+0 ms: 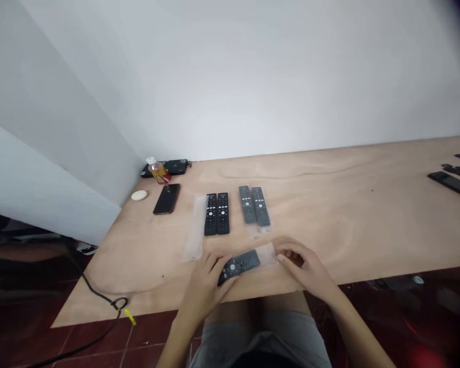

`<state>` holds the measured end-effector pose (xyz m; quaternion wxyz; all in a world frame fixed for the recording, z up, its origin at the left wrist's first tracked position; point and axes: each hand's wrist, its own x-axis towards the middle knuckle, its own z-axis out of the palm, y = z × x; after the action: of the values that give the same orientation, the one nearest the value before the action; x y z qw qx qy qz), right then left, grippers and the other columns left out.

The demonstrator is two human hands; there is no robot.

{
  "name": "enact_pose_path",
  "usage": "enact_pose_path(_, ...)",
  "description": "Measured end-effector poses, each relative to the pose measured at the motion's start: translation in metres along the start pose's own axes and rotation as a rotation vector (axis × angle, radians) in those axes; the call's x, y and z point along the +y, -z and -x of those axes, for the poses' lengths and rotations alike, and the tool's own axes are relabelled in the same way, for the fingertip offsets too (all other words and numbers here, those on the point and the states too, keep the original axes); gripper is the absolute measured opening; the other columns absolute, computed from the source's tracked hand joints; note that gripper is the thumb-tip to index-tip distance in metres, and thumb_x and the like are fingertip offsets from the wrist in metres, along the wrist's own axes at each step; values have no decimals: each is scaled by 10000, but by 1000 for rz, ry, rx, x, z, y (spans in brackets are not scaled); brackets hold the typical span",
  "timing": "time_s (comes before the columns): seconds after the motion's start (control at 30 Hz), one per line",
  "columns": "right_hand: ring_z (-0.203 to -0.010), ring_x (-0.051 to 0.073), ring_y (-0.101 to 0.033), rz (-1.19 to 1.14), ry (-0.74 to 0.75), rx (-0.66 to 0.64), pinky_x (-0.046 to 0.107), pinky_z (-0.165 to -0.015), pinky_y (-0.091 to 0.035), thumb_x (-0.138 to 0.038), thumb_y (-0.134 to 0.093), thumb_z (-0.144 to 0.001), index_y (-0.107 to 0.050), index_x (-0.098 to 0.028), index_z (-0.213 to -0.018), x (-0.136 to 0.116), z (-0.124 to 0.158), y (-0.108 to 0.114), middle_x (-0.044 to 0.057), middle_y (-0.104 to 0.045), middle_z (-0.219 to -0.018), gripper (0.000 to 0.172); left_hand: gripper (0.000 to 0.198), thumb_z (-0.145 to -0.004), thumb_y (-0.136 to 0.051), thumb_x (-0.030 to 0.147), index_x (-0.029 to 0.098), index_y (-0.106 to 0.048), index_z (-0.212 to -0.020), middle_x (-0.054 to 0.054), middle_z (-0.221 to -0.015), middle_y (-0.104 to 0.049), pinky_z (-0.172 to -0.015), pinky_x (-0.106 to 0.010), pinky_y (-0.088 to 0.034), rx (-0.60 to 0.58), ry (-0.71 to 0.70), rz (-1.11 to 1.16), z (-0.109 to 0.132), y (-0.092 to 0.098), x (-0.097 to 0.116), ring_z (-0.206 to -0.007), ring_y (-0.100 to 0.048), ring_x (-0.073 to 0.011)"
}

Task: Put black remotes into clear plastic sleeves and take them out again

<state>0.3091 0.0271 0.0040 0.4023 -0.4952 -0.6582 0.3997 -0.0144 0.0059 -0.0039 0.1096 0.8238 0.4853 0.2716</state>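
Near the table's front edge, my left hand (210,278) grips the left end of a black remote control (242,262) that lies partly inside a clear plastic sleeve (267,254). The fingers of my right hand (301,263) are pinched on the sleeve's right end. Behind my left hand, two bare black remotes (216,214) lie side by side, with an empty clear sleeve (193,230) along their left side. To their right are two more remotes (254,207), which look greyish under clear plastic.
At the back left stand a bottle (159,171), black boxes (176,166), a phone (167,199) and a round cream disc (139,195). A dark device (452,185) and small items lie at the far right. A black cable (95,291) hangs at the left edge.
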Motion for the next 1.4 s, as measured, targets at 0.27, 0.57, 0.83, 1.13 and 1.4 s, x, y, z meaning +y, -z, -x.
enact_pose_path(0.27,-1230,317,-650,-284,-117,50,431,-1073,-524,-527,-789,-958,-813,-227,-877,-10,2,-24,126,-709,-1245,312,409,-1020,-728,333,251,-637,-1411,-122,-1234,-696,-971,-486,-592,49,-21,-40,-1,-2,-3,-1127,-673,-316)
enact_pose_path(0.57,-1257,330,-682,-480,-164,-117,479,-1128,-511,-530,-799,-969,-889,-291,-1077,-27,-8,-30,95,-785,-1277,278,402,-1018,-734,286,223,-615,-1397,-120,-1227,-671,-980,-425,-589,98,-53,10,2,2,0,-1123,-668,-285)
enact_pose_path(0.83,-1191,308,-706,-574,-246,-17,410,-1053,-541,-563,-799,-961,-869,-228,-884,-17,-9,-47,95,-805,-1205,350,413,-1000,-750,248,225,-635,-1396,-119,-1229,-678,-1008,-430,-579,113,-52,5,2,0,-1,-1140,-664,-288)
enact_pose_path(1.13,-1059,317,-784,-542,-239,-5,465,-1002,-602,-511,-920,-842,-889,-243,-1003,-11,-10,-54,98,-866,-1101,314,399,-1014,-730,257,218,-610,-1393,-124,-1241,-662,-1010,-444,-574,129,-48,-11,1,1,-1,-1142,-652,-292)
enact_pose_path(1.4,-899,290,-772,-452,-222,-44,397,-830,-617,-490,-914,-831,-903,-230,-935,-16,-13,-62,87,-857,-948,280,407,-1017,-729,264,230,-610,-1405,-122,-1228,-671,-996,-445,-581,104,-59,11,3,0,-1,-1126,-657,-291)
